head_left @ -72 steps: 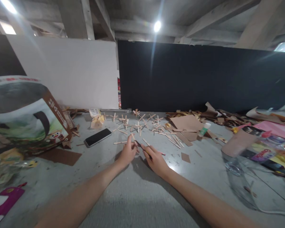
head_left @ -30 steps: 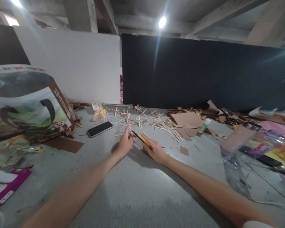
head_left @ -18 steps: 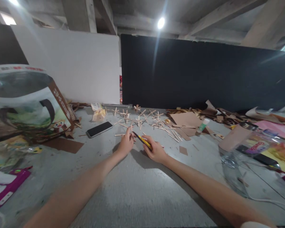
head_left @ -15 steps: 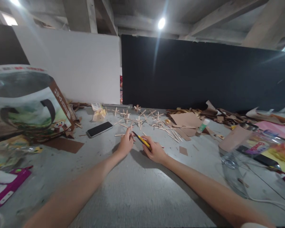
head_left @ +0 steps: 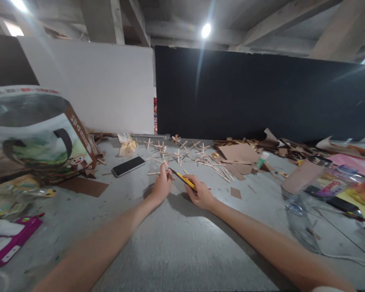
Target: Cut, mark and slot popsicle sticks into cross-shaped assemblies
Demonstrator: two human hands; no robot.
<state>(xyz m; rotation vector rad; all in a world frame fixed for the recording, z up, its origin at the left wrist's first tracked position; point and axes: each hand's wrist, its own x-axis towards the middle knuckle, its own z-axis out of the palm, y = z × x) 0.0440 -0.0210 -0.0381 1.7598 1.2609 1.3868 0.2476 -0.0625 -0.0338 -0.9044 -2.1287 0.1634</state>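
My right hand (head_left: 200, 194) rests on the grey table (head_left: 176, 243) and grips a yellow and black utility knife (head_left: 182, 179), its tip pointing left toward my left hand. My left hand (head_left: 162, 185) is closed in a pinch on a thin wooden stick (head_left: 165, 164) that stands between its fingertips, just at the knife's tip. Several small wooden sticks and stick crosses (head_left: 182, 154) lie scattered on the table right behind both hands.
A black phone (head_left: 128, 166) lies left of the sticks. A printed carton bag (head_left: 33, 134) stands at the far left, with a magenta package (head_left: 9, 243) near the front. Cardboard scraps (head_left: 240, 156), a glue stick (head_left: 260, 161) and clear plastic packs (head_left: 322, 190) fill the right.
The view has shifted slightly. Both hands have stayed at the same spot, the knife tip working against the stick in my left fingers.
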